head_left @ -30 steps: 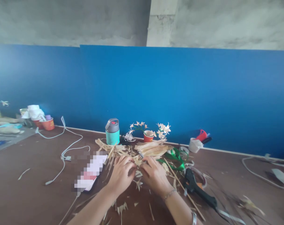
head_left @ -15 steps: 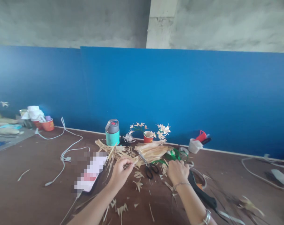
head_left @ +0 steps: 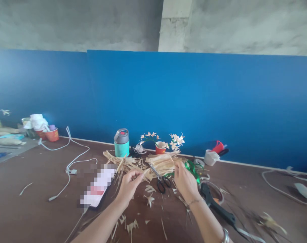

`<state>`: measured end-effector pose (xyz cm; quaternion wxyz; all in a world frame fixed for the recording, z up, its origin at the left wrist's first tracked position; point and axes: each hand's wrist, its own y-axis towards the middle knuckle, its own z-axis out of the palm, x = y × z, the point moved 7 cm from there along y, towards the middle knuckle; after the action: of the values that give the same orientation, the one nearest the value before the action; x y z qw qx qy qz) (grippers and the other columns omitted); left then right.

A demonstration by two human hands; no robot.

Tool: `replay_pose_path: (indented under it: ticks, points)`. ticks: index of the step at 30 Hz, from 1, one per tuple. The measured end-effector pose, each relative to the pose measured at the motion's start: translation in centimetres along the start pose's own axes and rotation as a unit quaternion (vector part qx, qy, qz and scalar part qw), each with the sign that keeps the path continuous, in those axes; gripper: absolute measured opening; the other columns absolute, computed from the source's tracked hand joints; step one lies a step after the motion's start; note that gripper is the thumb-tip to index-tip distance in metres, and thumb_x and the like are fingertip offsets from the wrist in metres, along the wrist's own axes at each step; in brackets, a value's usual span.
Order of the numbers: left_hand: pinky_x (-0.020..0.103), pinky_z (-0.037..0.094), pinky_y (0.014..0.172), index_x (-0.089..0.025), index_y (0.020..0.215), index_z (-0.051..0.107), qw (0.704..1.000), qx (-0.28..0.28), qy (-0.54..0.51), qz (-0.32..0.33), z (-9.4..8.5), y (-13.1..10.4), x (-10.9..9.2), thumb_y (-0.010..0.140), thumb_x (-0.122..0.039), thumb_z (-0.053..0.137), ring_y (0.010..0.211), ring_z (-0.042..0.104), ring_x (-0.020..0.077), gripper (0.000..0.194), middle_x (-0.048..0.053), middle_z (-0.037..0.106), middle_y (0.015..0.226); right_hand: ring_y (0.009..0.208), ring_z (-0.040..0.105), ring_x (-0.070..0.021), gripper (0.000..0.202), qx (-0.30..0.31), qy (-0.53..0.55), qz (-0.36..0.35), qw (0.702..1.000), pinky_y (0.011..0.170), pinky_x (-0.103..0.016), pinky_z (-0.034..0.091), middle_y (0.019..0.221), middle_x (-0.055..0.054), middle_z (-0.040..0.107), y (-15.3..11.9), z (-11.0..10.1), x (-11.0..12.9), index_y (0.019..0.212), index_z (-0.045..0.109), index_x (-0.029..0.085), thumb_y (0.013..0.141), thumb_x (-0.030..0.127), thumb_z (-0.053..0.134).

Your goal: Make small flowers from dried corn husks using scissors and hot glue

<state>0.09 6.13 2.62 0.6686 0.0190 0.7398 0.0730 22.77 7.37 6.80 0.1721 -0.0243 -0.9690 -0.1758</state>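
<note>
My left hand (head_left: 131, 182) is closed in a pinch on a thin, pale piece of husk (head_left: 146, 171) near the middle of the table. To its right, my right hand (head_left: 185, 179) pinches a narrow pale strip (head_left: 171, 158) that points up and left. Between the two hands lie black-handled scissors (head_left: 160, 179), their blades against a pile of dried husks (head_left: 163, 162). A green ribbon (head_left: 192, 168) lies just behind my right hand. Small husk flowers and scraps (head_left: 149, 200) are scattered below the scissors.
A phone (head_left: 99, 189) lies left of my left hand. Behind stand a teal flask (head_left: 121, 148) and a red cup (head_left: 160, 147) by white flowers (head_left: 177, 140). A black glue gun (head_left: 219, 209) lies at the right. White cables (head_left: 75, 162) cross the table's left side.
My right hand has moved left, away from the green ribbon, and now shows a pale strip at its fingertips. My left hand has barely moved.
</note>
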Motion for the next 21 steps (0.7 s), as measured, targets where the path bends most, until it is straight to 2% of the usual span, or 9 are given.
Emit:
replay_pose_path:
  ticks: [3,6,9,12,15,18,21]
  points:
    - [0.024,0.038,0.062,-0.017,0.066,0.065,1.000,-0.002,-0.019,-0.006,0.0,0.0,0.0,0.068,-0.041,0.064,0.065,0.052,0.0171,0.024,0.001,0.060,0.066,0.073,0.061,-0.0186,0.026,-0.013,0.198,-0.093,0.976,0.065,-0.027,0.041,0.086,-0.008,0.066,-0.4,0.0,2.4,0.096,0.054,0.017,0.089,0.027,0.031]
    - [0.024,0.036,0.060,-0.017,0.067,0.064,1.000,-0.003,-0.028,-0.008,-0.1,-0.1,0.0,0.069,-0.040,0.063,0.062,0.049,0.0153,0.024,0.000,0.057,0.063,0.067,0.058,-0.0163,0.027,0.056,0.312,-0.119,0.941,0.061,-0.024,0.042,0.078,-0.005,0.064,-1.0,0.9,4.3,0.090,0.058,0.017,0.088,0.033,0.035]
    - [0.024,0.037,0.062,-0.016,0.069,0.064,0.999,-0.001,-0.044,-0.008,-0.1,-0.1,-0.2,0.070,-0.040,0.062,0.065,0.050,0.0155,0.023,0.000,0.058,0.067,0.066,0.055,-0.0154,0.026,0.108,0.357,-0.106,0.922,0.059,-0.023,0.041,0.075,-0.003,0.063,-1.6,1.3,5.4,0.089,0.061,0.017,0.084,0.034,0.042]
    - [0.025,0.038,0.065,-0.017,0.069,0.064,0.998,-0.002,-0.061,-0.004,-0.1,-0.2,-0.4,0.070,-0.039,0.062,0.070,0.053,0.0167,0.022,0.001,0.061,0.072,0.053,0.047,-0.0118,0.024,0.160,0.378,-0.069,0.909,0.050,-0.021,0.036,0.060,0.001,0.056,-2.2,1.9,5.9,0.087,0.062,0.017,0.082,0.033,0.045]
    - [0.025,0.039,0.066,-0.017,0.070,0.064,0.998,-0.001,-0.069,-0.007,-0.1,-0.2,-0.5,0.070,-0.039,0.062,0.072,0.054,0.0176,0.022,0.001,0.063,0.073,0.042,0.036,-0.0080,0.024,0.220,0.434,-0.017,0.874,0.041,-0.019,0.027,0.050,0.005,0.046,-2.7,3.1,6.0,0.082,0.061,0.016,0.081,0.033,0.044]
    - [0.025,0.039,0.067,-0.017,0.070,0.064,0.997,-0.003,-0.072,-0.007,-0.1,-0.3,-0.6,0.069,-0.039,0.063,0.073,0.054,0.0180,0.022,0.001,0.062,0.072,0.042,0.032,-0.0068,0.023,0.240,0.474,-0.001,0.847,0.040,-0.019,0.024,0.050,0.005,0.043,-2.9,3.8,6.1,0.079,0.060,0.016,0.080,0.034,0.046]
    - [0.025,0.039,0.068,-0.017,0.069,0.064,0.997,0.007,-0.077,0.000,0.0,-0.3,-0.7,0.070,-0.038,0.062,0.072,0.054,0.0175,0.021,0.001,0.062,0.072,0.043,0.033,-0.0079,0.024,0.243,0.479,-0.021,0.843,0.042,-0.019,0.025,0.048,0.006,0.041,-3.1,4.0,6.4,0.086,0.060,0.017,0.079,0.037,0.049]
